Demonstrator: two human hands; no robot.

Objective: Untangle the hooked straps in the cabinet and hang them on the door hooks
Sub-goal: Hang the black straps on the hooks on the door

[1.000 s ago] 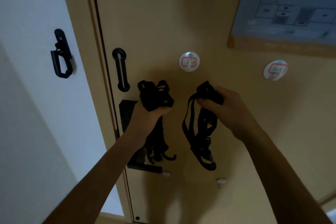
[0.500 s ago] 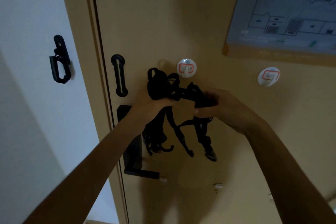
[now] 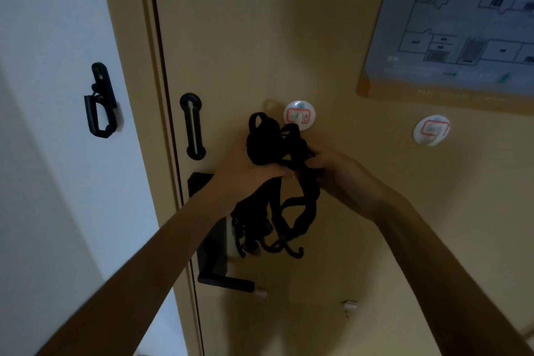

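Note:
A bundle of black hooked straps [image 3: 271,150] is bunched in front of the tan door [image 3: 245,37]. My left hand [image 3: 245,170] grips the bundle from the left. My right hand [image 3: 338,173] pinches the straps from the right, and the two hands almost touch. Loops and black end hooks [image 3: 291,250] dangle below my hands. Two round white stick-on door hooks with red labels sit on the door: one [image 3: 299,115] just above the bundle, the other [image 3: 431,129] further right. Both hooks hang bare.
A black door chain slot [image 3: 192,126] and a black lever handle [image 3: 222,279] sit at the door's left edge. A black chain latch [image 3: 100,101] is on the white wall to the left. A floor plan poster [image 3: 453,23] is at the upper right.
My two hands held separate strap bundles apart; they have come together, and the straps are now one bunch just below the left hook. The view has shifted down slightly.

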